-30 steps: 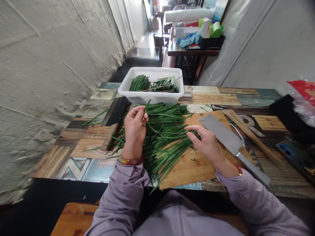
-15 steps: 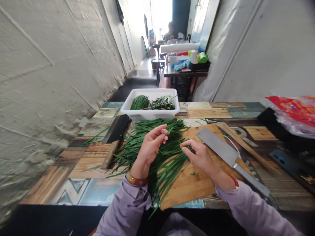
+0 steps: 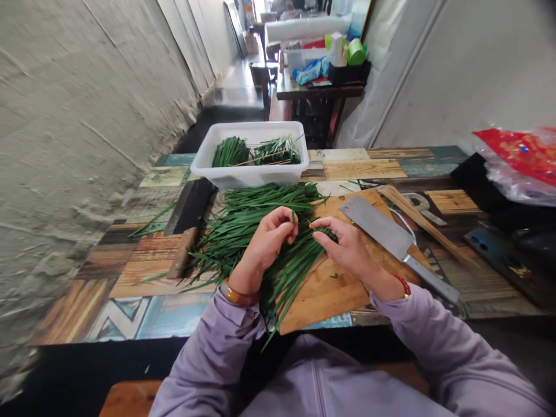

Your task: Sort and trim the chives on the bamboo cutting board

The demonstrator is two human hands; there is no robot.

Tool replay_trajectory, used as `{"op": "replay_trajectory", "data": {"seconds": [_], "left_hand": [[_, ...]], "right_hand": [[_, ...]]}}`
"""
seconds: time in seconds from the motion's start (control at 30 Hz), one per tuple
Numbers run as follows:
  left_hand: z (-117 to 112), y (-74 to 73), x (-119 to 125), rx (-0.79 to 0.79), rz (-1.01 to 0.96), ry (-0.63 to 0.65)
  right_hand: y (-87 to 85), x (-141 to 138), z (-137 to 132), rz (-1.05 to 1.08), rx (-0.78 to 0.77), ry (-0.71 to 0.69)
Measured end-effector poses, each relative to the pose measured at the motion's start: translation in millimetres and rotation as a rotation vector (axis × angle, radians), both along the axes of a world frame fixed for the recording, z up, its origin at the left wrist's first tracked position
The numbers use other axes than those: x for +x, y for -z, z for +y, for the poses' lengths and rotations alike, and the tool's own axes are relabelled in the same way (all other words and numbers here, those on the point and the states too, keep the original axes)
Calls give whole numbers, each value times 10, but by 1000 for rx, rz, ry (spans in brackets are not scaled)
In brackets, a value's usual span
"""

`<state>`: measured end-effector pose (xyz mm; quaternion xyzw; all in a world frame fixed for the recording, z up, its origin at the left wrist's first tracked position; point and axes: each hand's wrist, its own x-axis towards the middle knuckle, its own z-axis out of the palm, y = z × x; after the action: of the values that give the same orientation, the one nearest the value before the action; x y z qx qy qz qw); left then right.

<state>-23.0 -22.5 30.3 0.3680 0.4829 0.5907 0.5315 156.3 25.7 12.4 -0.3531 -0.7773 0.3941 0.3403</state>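
My left hand is closed in a pinch, with a short green end of a garlic chive showing at its fingertips. Just to its right, my right hand grips a thin bamboo skewer, whose pale tip pokes out past the forefinger. Folded chives sit around the skewer under that hand, partly hidden by the fingers. Below both hands spreads a big loose pile of long garlic chives, its leaves trailing onto the wooden cutting board and over the table's front edge.
A cleaver lies across the board's right side, beside a bundle of bamboo skewers. Another dark-bladed knife lies left of the pile. Behind stands a white tub with chive bundles. Plastic bags and a phone are at right.
The view has tilted down, so the table sits higher in it. My left hand has turned its fingers inward and closer to the right hand, which keeps its grip.
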Motion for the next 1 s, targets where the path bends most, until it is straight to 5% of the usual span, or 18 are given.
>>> {"op": "replay_trajectory", "data": {"seconds": [0.37, 0.63, 0.83, 1.0], "left_hand": [[-32, -9, 53, -53, 236, 106], [-43, -16, 78, 15, 426, 145], [-36, 13, 101, 163, 623, 155], [-35, 6, 71, 133, 617, 116]], "right_hand": [[-6, 25, -25, 56, -30, -39], [17, 45, -28, 2, 181, -43], [10, 35, -30, -33, 145, -33], [-3, 37, -24, 12, 49, 9]]}}
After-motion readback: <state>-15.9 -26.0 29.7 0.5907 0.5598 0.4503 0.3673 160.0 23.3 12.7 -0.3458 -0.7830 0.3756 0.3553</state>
